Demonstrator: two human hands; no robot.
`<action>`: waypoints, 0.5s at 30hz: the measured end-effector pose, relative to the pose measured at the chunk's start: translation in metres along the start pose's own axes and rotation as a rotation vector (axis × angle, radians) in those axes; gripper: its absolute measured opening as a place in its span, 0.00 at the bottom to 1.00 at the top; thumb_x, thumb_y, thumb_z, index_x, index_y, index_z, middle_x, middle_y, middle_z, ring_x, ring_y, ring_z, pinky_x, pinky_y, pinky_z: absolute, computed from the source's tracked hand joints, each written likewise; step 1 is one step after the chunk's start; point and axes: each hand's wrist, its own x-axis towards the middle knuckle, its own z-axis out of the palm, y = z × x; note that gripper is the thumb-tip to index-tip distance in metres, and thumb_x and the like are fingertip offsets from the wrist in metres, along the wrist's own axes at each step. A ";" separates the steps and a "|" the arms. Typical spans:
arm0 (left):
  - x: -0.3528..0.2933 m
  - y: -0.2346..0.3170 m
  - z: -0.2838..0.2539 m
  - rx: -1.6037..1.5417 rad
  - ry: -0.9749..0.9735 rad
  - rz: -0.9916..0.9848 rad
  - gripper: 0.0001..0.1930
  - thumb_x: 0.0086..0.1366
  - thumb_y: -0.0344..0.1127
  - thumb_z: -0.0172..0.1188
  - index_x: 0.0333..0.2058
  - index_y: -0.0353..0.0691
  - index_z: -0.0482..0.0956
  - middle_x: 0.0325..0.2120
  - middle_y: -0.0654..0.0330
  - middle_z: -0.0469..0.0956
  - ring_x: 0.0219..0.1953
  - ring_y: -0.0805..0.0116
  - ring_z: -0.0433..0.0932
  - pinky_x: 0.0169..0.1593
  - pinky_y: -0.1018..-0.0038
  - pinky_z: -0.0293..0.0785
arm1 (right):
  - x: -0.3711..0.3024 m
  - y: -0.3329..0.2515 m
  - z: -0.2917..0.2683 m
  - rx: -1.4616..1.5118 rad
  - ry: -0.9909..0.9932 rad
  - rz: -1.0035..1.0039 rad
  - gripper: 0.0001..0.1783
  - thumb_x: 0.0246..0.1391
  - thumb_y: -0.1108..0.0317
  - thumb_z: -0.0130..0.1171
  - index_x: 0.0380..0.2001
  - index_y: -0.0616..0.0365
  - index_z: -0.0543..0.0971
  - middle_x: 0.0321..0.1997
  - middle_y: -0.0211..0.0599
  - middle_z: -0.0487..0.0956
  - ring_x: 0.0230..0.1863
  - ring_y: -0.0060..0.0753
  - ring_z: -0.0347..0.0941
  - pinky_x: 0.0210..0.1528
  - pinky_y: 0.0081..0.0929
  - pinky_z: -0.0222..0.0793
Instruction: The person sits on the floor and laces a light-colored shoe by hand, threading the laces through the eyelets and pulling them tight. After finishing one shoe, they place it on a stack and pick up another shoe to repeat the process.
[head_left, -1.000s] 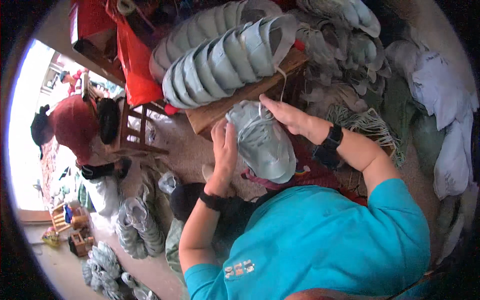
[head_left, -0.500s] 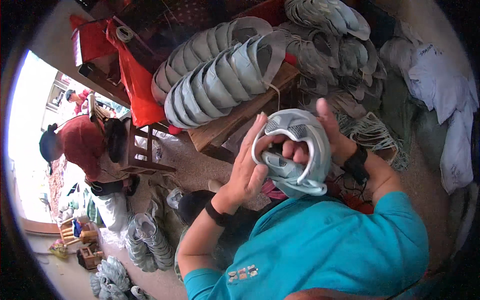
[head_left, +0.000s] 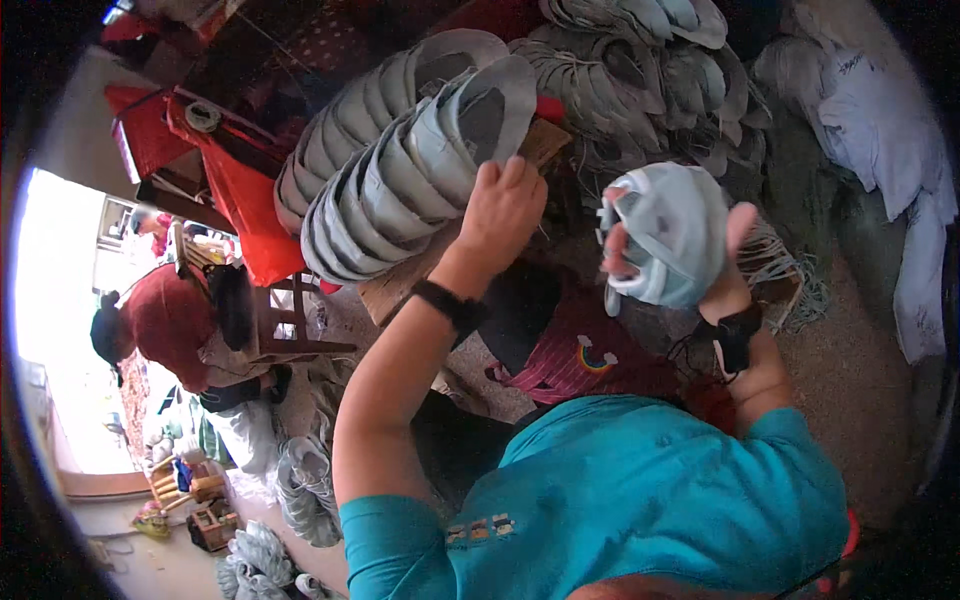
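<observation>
My right hand holds a pale grey shoe upper up on the right, its fingers showing through the upper's opening and its thumb sticking out on the far side. My left hand reaches to the near end of a row of nested grey shoe uppers lying on a wooden bench. Its fingers are bent together just below the rim of the end upper. Whatever lies between those fingertips is hidden behind the hand.
More uppers are heaped at the back right, beside white sacks. Pale cords lie in a box at the right. A red bag hangs beyond the bench. A co-worker in dark red bends over at the left.
My left hand has let go of the shoe upper and moved up and left to the row on the bench. The right hand has carried the upper to the right and turned it.
</observation>
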 end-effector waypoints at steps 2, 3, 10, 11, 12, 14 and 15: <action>0.018 0.001 0.015 0.107 -0.154 -0.053 0.10 0.52 0.37 0.55 0.34 0.44 0.78 0.36 0.63 0.75 0.46 0.65 0.69 0.45 0.68 0.61 | 0.011 -0.001 -0.011 -0.082 0.152 -0.068 0.66 0.36 0.23 0.58 0.65 0.66 0.54 0.57 0.64 0.69 0.59 0.62 0.67 0.63 0.53 0.61; 0.024 0.001 0.020 0.117 -0.197 -0.079 0.09 0.53 0.37 0.55 0.33 0.44 0.77 0.35 0.63 0.75 0.46 0.64 0.69 0.46 0.67 0.61 | 0.017 -0.004 -0.019 -0.126 0.213 -0.084 0.62 0.39 0.25 0.59 0.63 0.66 0.57 0.56 0.64 0.70 0.58 0.62 0.68 0.62 0.53 0.62; 0.030 -0.005 0.021 -0.066 0.031 -0.156 0.06 0.53 0.35 0.56 0.30 0.43 0.74 0.32 0.61 0.75 0.44 0.62 0.70 0.44 0.63 0.63 | 0.042 -0.015 -0.068 -0.256 0.365 -0.058 0.48 0.50 0.39 0.61 0.62 0.63 0.60 0.59 0.54 0.70 0.57 0.52 0.71 0.56 0.45 0.72; 0.029 -0.005 0.020 -0.090 0.066 -0.163 0.06 0.53 0.35 0.55 0.30 0.43 0.73 0.31 0.61 0.74 0.43 0.61 0.69 0.43 0.63 0.63 | 0.047 -0.013 -0.076 -0.298 0.421 -0.042 0.46 0.50 0.40 0.62 0.62 0.63 0.61 0.59 0.53 0.71 0.56 0.50 0.72 0.55 0.45 0.72; 0.029 -0.005 0.017 -0.109 0.101 -0.180 0.06 0.52 0.34 0.55 0.30 0.43 0.73 0.31 0.61 0.74 0.42 0.61 0.69 0.43 0.63 0.63 | 0.049 -0.011 -0.083 -0.342 0.475 -0.025 0.45 0.51 0.42 0.62 0.62 0.63 0.62 0.58 0.51 0.72 0.56 0.48 0.73 0.54 0.45 0.73; 0.026 -0.004 0.013 -0.136 0.153 -0.204 0.06 0.52 0.34 0.55 0.30 0.44 0.71 0.30 0.61 0.72 0.40 0.60 0.69 0.42 0.64 0.63 | 0.056 -0.005 -0.094 -0.293 0.467 0.029 0.41 0.52 0.45 0.63 0.61 0.61 0.64 0.56 0.48 0.74 0.52 0.43 0.75 0.53 0.45 0.74; 0.024 -0.004 0.011 -0.144 0.169 -0.209 0.05 0.52 0.34 0.55 0.30 0.44 0.71 0.29 0.61 0.72 0.39 0.60 0.68 0.41 0.65 0.63 | 0.059 -0.003 -0.098 -0.269 0.455 0.067 0.41 0.52 0.46 0.63 0.61 0.60 0.64 0.55 0.47 0.74 0.52 0.43 0.75 0.53 0.45 0.74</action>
